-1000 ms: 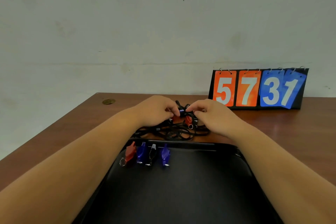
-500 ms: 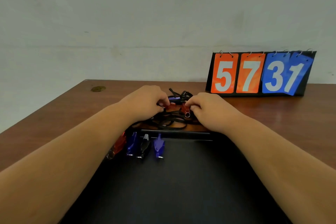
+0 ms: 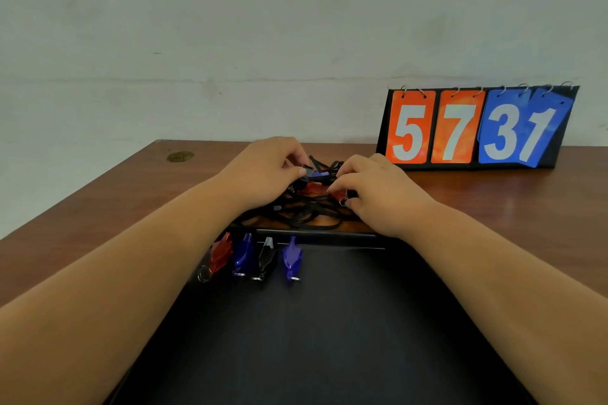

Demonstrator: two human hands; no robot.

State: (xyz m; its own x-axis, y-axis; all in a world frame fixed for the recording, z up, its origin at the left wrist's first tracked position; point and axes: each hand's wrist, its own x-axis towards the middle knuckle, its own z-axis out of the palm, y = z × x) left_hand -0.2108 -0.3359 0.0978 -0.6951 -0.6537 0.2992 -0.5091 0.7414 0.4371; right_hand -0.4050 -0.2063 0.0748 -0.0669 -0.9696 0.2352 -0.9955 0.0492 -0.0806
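Over on the left, the left hand (image 3: 266,171) is curled in, thumb and fingertips pinching a small black piece (image 3: 307,172) atop the tangle of black cords (image 3: 306,215), which sits on the wooden table (image 3: 98,207) just beyond the black tray (image 3: 329,322). Right beside it, the right hand (image 3: 378,194) has its fingers curled down, nipping a red whistle (image 3: 339,195) in that same heap. Off to the right, well apart, the flip scoreboard (image 3: 477,128) reads 57 31.

Dim, even light; soft focus, wide-angle bowing.
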